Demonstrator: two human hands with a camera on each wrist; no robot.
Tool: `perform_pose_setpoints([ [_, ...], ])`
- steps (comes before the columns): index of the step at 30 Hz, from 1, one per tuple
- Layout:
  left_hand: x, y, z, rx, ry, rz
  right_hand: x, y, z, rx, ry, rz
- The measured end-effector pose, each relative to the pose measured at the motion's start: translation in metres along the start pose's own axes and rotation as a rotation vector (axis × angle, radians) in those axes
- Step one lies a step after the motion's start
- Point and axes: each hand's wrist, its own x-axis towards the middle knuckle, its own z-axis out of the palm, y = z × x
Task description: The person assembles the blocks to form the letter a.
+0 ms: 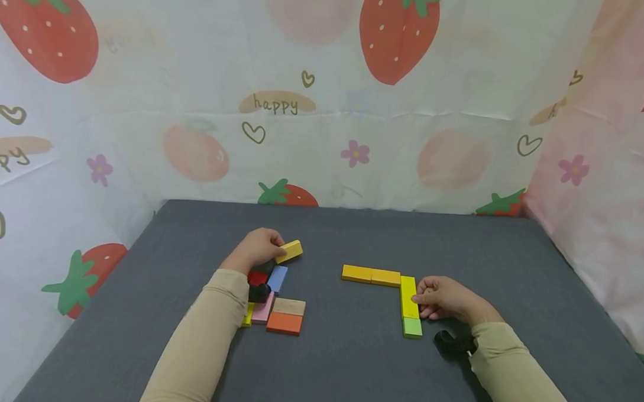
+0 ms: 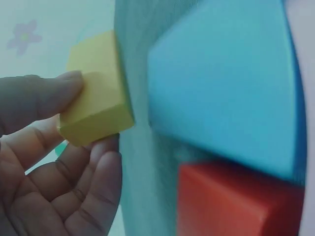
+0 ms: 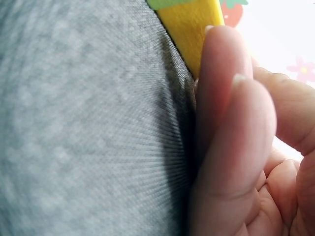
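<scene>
My left hand [image 1: 257, 246] pinches a small yellow block [image 2: 96, 86] between thumb and fingers, tilted over the table's left part. Below it lie a blue block [image 1: 278, 279], a red block [image 2: 231, 201] and a pink block [image 1: 263, 310], partly hidden by the wrist. On the right, my right hand [image 1: 446, 297] rests beside a bright yellow block [image 1: 408, 295], its loosely bent fingertips at the block's right side. A light green block [image 1: 412, 328] adjoins its near end. Two orange-yellow blocks [image 1: 357, 274] extend leftward from its far end, forming a corner.
A tan block [image 1: 288, 307] and an orange block [image 1: 284, 324] lie together near the left group. Another yellow block [image 1: 247, 315] shows beside the left sleeve. Dark cloth covers the table [image 1: 343, 367]; a strawberry-print curtain [image 1: 324, 148] stands behind and at the sides.
</scene>
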Motion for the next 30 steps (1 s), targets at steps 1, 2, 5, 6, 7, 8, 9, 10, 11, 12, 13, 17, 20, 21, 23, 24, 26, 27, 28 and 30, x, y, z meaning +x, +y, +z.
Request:
perform_pose_setpoints([
  [1, 0.000, 0.002, 0.001, -0.006, 0.006, 0.007, 0.000, 0.000, 0.000, 0.001, -0.001, -0.001],
  [2, 0.000, 0.005, 0.002, -0.012, 0.012, 0.014, -0.001, 0.000, 0.000, 0.001, -0.003, -0.002],
  [5, -0.001, 0.013, 0.005, -0.041, 0.008, 0.035, -0.001, 0.000, 0.001, 0.004, -0.006, -0.007],
  [6, -0.002, 0.016, 0.007, -0.054, 0.000, 0.043, -0.002, 0.000, 0.001, 0.005, -0.008, -0.009],
  [7, -0.002, 0.019, 0.009, -0.074, -0.009, 0.045, -0.002, 0.000, 0.001, 0.006, -0.008, -0.010],
  [8, -0.003, 0.022, 0.011, -0.096, -0.021, 0.047, -0.002, 0.000, 0.001, 0.008, -0.009, -0.011],
  [9, -0.005, 0.025, 0.013, -0.121, -0.035, 0.047, -0.002, 0.000, 0.001, 0.008, -0.010, -0.011],
  [10, -0.006, 0.029, 0.015, -0.146, -0.048, 0.046, -0.002, -0.001, 0.001, 0.009, -0.009, -0.010],
  [11, -0.008, 0.032, 0.018, -0.178, -0.063, 0.042, -0.002, -0.001, 0.001, 0.010, -0.008, -0.009],
  [12, -0.010, 0.036, 0.021, -0.209, -0.075, 0.042, -0.002, -0.001, 0.001, 0.011, -0.007, -0.007],
  [13, -0.012, 0.039, 0.023, -0.239, -0.086, 0.039, -0.002, -0.001, 0.001, 0.011, -0.007, -0.006],
  [17, -0.020, 0.052, 0.036, -0.311, -0.132, 0.054, -0.002, -0.002, 0.001, 0.011, -0.004, -0.001],
  [20, -0.027, 0.062, 0.044, -0.343, -0.171, 0.076, -0.002, -0.002, 0.000, 0.013, -0.005, 0.001],
  [21, -0.028, 0.065, 0.047, -0.359, -0.189, 0.086, -0.002, -0.002, 0.000, 0.014, -0.005, 0.001],
  [23, -0.033, 0.070, 0.052, -0.388, -0.220, 0.099, -0.002, -0.002, 0.000, 0.014, -0.004, 0.003],
  [24, -0.035, 0.073, 0.055, -0.400, -0.238, 0.112, -0.002, -0.002, 0.000, 0.014, -0.003, 0.005],
  [26, -0.039, 0.077, 0.061, -0.428, -0.279, 0.128, -0.001, -0.002, 0.000, 0.013, -0.002, 0.007],
  [27, -0.040, 0.079, 0.064, -0.437, -0.300, 0.135, -0.001, -0.002, 0.000, 0.013, -0.002, 0.008],
  [28, -0.042, 0.080, 0.067, -0.445, -0.321, 0.143, -0.001, -0.001, 0.000, 0.011, -0.002, 0.008],
  [30, -0.046, 0.084, 0.073, -0.457, -0.363, 0.158, 0.000, -0.001, 0.000, 0.010, -0.004, 0.006],
])
